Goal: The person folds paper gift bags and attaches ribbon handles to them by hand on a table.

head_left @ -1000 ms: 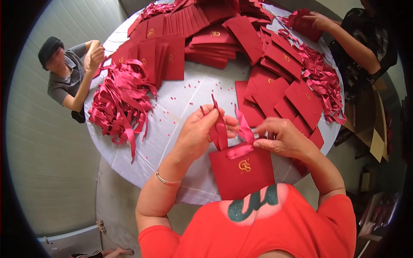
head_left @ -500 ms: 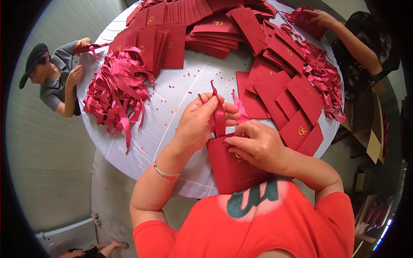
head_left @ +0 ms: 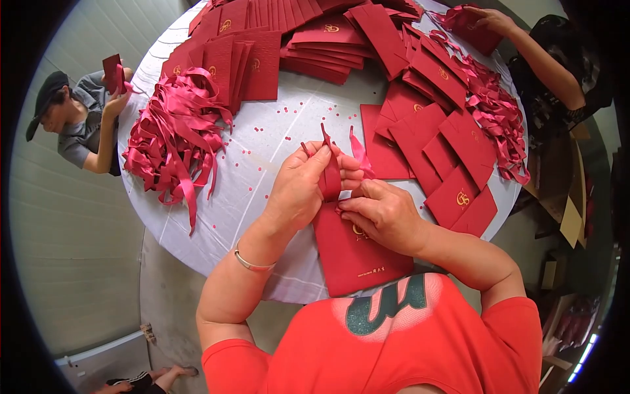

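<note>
A dark red paper bag (head_left: 364,259) with gold print lies at the table's front edge, close to my body. Above its top edge my left hand (head_left: 305,180) is closed on a dark red ribbon (head_left: 332,174), whose ends stick up past the thumb. My right hand (head_left: 387,213) pinches at the bag's top edge, thumb and forefinger together; the small bit between them is mostly hidden. A brighter pink ribbon (head_left: 359,152) rises behind the right hand's fingers.
Pink ribbons heap up on the left (head_left: 174,134) and along the right edge (head_left: 492,111). Red bags (head_left: 446,151) overlap at right, and stacks (head_left: 328,49) line the back. Small red dots dot the white tablecloth (head_left: 262,141). Co-workers handle bags at left (head_left: 88,118) and right (head_left: 545,72).
The bag's front now lies flatter and more of its print shows. My right hand has shifted slightly left. The left co-worker has raised a small bag off the table.
</note>
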A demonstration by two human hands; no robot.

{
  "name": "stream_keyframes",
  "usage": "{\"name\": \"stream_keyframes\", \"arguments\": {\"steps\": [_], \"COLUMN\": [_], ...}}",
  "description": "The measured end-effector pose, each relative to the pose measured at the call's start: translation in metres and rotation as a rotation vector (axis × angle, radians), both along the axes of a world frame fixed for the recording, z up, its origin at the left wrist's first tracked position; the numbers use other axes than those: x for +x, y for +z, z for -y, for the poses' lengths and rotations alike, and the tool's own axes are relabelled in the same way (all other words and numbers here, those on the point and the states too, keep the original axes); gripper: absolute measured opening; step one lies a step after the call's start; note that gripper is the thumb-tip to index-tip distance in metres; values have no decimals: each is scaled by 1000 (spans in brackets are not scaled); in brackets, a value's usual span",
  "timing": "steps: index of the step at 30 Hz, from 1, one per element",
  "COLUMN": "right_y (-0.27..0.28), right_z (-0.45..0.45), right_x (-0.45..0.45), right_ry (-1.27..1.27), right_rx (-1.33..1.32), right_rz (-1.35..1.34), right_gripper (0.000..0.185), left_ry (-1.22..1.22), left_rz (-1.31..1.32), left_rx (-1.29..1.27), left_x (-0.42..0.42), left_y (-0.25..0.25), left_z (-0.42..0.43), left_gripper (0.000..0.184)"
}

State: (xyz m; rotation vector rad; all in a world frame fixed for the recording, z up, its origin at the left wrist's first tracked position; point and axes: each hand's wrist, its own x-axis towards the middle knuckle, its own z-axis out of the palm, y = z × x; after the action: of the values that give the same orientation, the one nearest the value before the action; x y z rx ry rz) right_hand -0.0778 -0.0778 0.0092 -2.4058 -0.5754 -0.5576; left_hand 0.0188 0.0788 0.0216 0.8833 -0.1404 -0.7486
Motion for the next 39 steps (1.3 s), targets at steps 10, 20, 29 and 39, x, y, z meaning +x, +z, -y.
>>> {"name": "stream_keyframes", "arguments": {"steps": [10,20,29,39], "right_y": [0,-1,24,30], "right_z": [-1,1,24,38], "right_x": [-1,-3,-1,-14], "right_ry": [9,5,-73,-89], "right_rx": [34,48,532,59], "right_rz": [36,17,-208,-270], "right_gripper": [17,19,7,19], "left_ry": [106,211,242,242], "left_rz": [-36,-47,4,70], "left_rx": [32,-3,31,118], "left_x": [3,3,2,-1], "left_y": [3,-2,-1,-9], "left_z": [-2,0,5,6], "left_gripper": [19,19,16,19]}}
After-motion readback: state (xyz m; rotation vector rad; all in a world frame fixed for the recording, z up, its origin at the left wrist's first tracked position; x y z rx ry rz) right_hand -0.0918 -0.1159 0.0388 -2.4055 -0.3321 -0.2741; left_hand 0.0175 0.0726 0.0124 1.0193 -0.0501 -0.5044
